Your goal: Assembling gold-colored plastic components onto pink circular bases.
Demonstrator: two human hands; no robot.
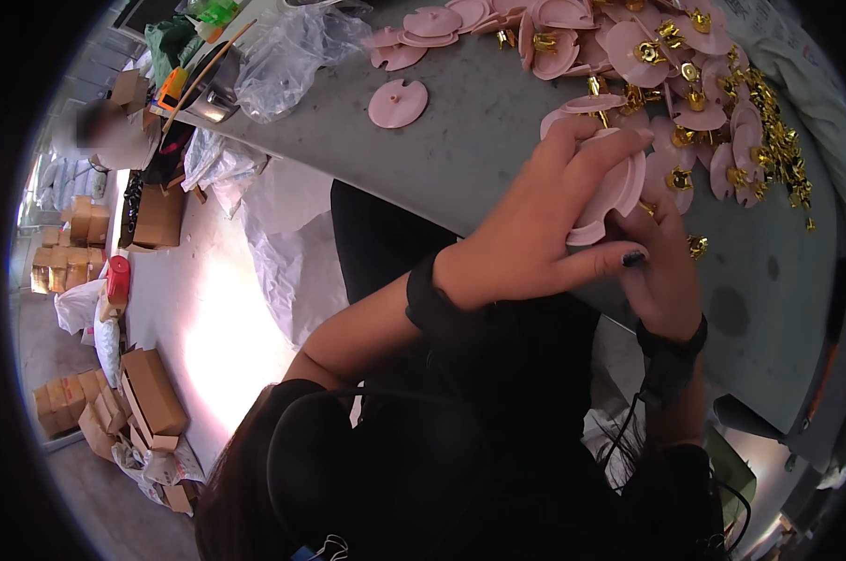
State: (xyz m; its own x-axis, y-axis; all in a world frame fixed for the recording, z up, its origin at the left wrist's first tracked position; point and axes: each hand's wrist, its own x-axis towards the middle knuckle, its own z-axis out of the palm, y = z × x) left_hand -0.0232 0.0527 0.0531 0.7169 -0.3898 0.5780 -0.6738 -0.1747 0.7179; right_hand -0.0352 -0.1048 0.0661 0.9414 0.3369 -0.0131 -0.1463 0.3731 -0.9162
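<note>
Above the grey table, my left hand (526, 215) grips a round pink notched disc (612, 198), fingers over its top and thumb stretched along its lower side. My right hand (661, 266) is closed against the disc's right side, some of its fingers hidden behind it. A bit of gold shows by the right fingers; whether it is held I cannot tell. Just beyond my hands spreads a heap of similar pink discs (636, 54), several with gold crown-shaped fittings (647, 52) on them. One loose pink disc (398, 103) lies apart to the left, a small knob at its centre.
Small gold fittings (786, 150) are piled at the table's right. Clear plastic bags (297, 61) and a metal container (219, 86) sit at the far left corner of the grey table (386, 164). Cardboard boxes (154, 391) stand on the floor at left; another person (124, 136) is beyond.
</note>
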